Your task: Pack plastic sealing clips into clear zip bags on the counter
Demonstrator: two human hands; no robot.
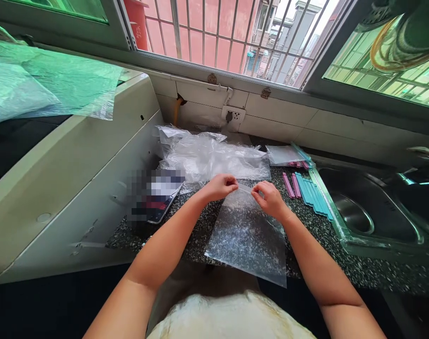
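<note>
A clear flat plastic bag lies on the speckled dark counter, its lower end hanging past the front edge. At the bag's far edge, my left hand is closed in a pinch on one side of the opening. My right hand pinches the same edge a little way to the right, fingers pressed together. Between the two hands a short stretch of the edge runs taut. Beyond them is a crumpled pile of clear plastic bags. Teal sealing clips and pink sealing clips lie right of my right hand.
A phone, partly blurred out, lies left of my left arm. At the right is a steel sink. Another clear bag with pink strips rests near the wall. A pale appliance side bounds the counter on the left.
</note>
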